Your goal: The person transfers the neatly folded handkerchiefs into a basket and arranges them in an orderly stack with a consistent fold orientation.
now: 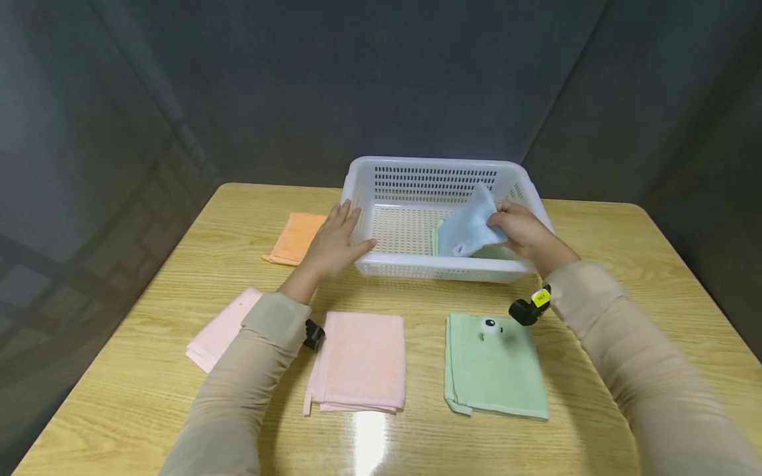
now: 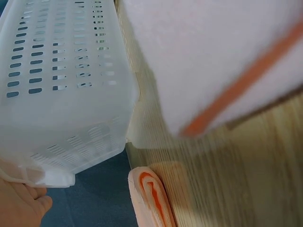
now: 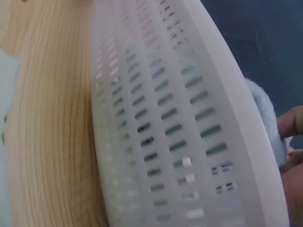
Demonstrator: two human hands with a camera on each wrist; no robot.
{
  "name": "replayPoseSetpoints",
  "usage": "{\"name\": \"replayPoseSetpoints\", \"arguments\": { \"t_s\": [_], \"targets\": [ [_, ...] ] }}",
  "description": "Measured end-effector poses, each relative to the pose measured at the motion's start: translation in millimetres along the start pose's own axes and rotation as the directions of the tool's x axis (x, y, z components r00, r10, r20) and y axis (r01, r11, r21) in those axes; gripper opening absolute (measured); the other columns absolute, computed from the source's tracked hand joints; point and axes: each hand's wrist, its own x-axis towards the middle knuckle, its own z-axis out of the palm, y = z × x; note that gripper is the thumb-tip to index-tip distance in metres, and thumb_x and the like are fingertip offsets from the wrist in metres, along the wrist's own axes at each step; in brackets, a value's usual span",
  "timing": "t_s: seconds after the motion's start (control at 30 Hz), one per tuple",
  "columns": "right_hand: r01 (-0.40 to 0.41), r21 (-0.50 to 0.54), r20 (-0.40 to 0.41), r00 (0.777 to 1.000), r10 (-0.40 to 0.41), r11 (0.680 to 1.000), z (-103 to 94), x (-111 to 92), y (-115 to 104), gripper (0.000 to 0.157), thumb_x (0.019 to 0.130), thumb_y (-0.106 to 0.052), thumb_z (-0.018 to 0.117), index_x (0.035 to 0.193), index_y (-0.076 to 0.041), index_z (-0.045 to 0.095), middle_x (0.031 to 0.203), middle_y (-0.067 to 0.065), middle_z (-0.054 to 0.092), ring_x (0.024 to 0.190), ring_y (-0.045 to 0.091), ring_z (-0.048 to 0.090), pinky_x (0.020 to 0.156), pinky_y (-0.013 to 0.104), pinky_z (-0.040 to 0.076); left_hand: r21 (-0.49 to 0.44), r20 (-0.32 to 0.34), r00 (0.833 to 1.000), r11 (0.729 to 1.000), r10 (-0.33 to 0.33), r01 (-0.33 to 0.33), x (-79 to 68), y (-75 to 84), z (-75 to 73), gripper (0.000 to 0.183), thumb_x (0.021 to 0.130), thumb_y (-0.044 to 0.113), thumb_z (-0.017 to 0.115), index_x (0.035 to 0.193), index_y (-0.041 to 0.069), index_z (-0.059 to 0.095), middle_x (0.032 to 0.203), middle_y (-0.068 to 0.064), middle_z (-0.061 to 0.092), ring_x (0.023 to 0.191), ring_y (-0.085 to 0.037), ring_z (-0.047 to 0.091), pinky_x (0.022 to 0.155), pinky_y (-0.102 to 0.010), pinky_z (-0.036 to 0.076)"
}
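Note:
My right hand [image 1: 524, 231] pinches a light blue hand towel [image 1: 467, 228] at its right edge, inside the right part of a white plastic basket [image 1: 443, 262]. Under the blue towel shows the edge of a green towel [image 1: 435, 239]. In the right wrist view the fingers [image 3: 291, 122] grip the fluffy blue towel [image 3: 265, 106] behind the basket rim. My left hand [image 1: 335, 243] lies spread at the basket's left front corner, thumb pointing toward the front rim. In the left wrist view part of that hand [image 2: 21, 205] is beside the rim.
An orange folded towel [image 1: 293, 239] lies left of the basket, partly behind the left hand. Two pink folded towels, one at far left [image 1: 223, 327] and one in front [image 1: 363, 360], and a green folded towel with an eye design [image 1: 497, 370] lie on the wooden table [image 1: 601, 264].

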Motion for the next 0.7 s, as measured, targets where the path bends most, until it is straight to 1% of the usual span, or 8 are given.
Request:
{"name": "replayPoseSetpoints", "arguments": {
  "t_s": [0.2,0.3,0.37,0.43,0.5,0.57,0.63,0.7],
  "targets": [
    [0.048,0.139,0.003,0.999,-0.049,0.989,9.7,4,1,0.013,0.083,0.004,0.034,0.093,-0.004,0.036,0.101,0.008,0.037,0.071,0.007,0.052,0.061,0.02,0.046,-0.004,0.004,1.0,1.0,-0.001,0.001,-0.6,-0.5,0.3,0.074,0.083,0.052,0.041,0.138,0.007,0.018,0.144,-0.008,0.001,0.129,-0.02,-0.008,0.102,-0.039,0.005],
    [0.036,0.145,-0.001,0.999,-0.036,0.989,10.4,4,3,0.015,0.083,0.006,0.033,0.094,-0.005,0.036,0.101,0.007,0.037,0.072,0.007,0.051,0.062,0.018,0.045,-0.009,0.003,1.0,1.0,0.0,0.0,-0.2,-0.7,0.7,0.074,0.083,0.052,0.041,0.138,0.007,0.018,0.144,-0.008,0.001,0.129,-0.02,-0.007,0.102,-0.039,0.006],
    [0.011,0.122,-0.003,1.0,-0.01,0.993,9.9,3,3,0.016,0.083,0.006,0.033,0.095,-0.004,0.036,0.103,0.006,0.037,0.076,0.007,0.05,0.064,0.018,0.045,-0.012,0.003,1.0,1.0,0.002,-0.002,0.0,-0.7,0.9,0.074,0.083,0.052,0.041,0.138,0.008,0.018,0.144,-0.007,0.001,0.129,-0.02,-0.007,0.102,-0.039,0.006],
    [-0.024,0.062,-0.01,1.0,0.025,0.998,8.3,3,3,0.019,0.083,0.005,0.034,0.101,0.0,0.036,0.106,0.008,0.037,0.08,0.01,0.048,0.067,0.02,0.044,-0.017,0.003,1.0,1.0,0.002,-0.002,-0.1,-0.6,0.9,0.074,0.083,0.053,0.041,0.138,0.008,0.018,0.144,-0.007,0.001,0.129,-0.02,-0.007,0.102,-0.04,0.006],
    [-0.061,-0.016,-0.022,0.998,0.061,0.998,6.1,2,3,0.03,0.083,0.003,0.034,0.113,0.004,0.033,0.112,0.012,0.036,0.086,0.014,0.047,0.073,0.024,0.044,-0.022,0.005,1.0,1.0,0.002,-0.002,-0.5,-0.2,0.6,0.074,0.083,0.053,0.041,0.138,0.008,0.018,0.144,-0.007,0.0,0.129,-0.019,-0.008,0.102,-0.04,0.005],
    [-0.101,-0.109,-0.034,0.995,0.097,0.989,3.3,0,3,0.042,0.084,0.001,0.034,0.125,0.008,0.025,0.12,0.016,0.033,0.094,0.02,0.045,0.078,0.029,0.042,-0.028,0.006,1.0,1.0,0.001,-0.001,-1.0,0.2,0.3,0.074,0.083,0.053,0.041,0.138,0.008,0.017,0.144,-0.006,0.0,0.128,-0.017,-0.01,0.102,-0.04,0.005],
    [-0.133,-0.216,-0.051,0.991,0.125,0.967,0.6,-1,3,0.049,0.084,-0.002,0.035,0.129,0.012,0.019,0.124,0.021,0.031,0.098,0.025,0.043,0.08,0.033,0.041,-0.026,0.006,1.0,1.0,0.002,-0.002,-1.3,0.6,-0.3,0.074,0.083,0.052,0.041,0.138,0.008,0.018,0.144,-0.007,0.0,0.128,-0.018,-0.009,0.102,-0.04,0.005],
    [-0.15,-0.337,-0.086,0.988,0.129,0.93,-1.8,-3,3,0.045,0.084,-0.004,0.038,0.124,0.014,0.025,0.118,0.022,0.034,0.094,0.027,0.042,0.076,0.034,0.042,-0.025,0.002,1.0,1.0,0.003,-0.003,-1.5,0.6,-0.8,0.074,0.083,0.052,0.041,0.138,0.008,0.018,0.144,-0.007,0.001,0.129,-0.02,-0.007,0.102,-0.04,0.005]
  ]
}}
